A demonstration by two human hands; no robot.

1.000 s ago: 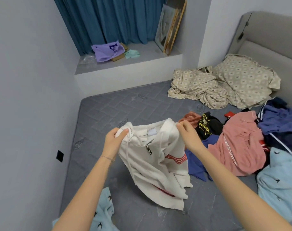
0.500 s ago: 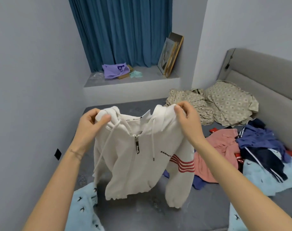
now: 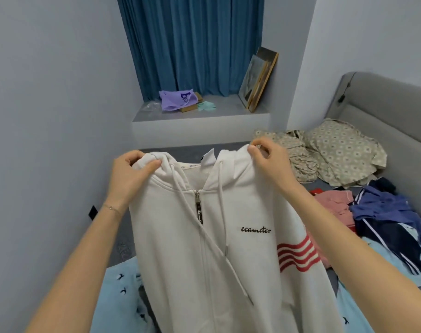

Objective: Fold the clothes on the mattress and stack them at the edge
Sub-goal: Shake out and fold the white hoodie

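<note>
Head view shows the left hand (image 3: 130, 174) and right hand (image 3: 269, 162) each pinching a shoulder of the white zip hoodie (image 3: 228, 248), which hangs lengthwise, front toward the person, above the mattress (image 3: 125, 248), equally near both.

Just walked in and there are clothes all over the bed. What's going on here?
A person holds a white zip hoodie up by its shoulders, the left hand and right hand each pinching fabric beside the hood. It hangs zipped and not yet folded. A pink garment, a blue garment and light blue fabric lie loose on the mattress.
</note>
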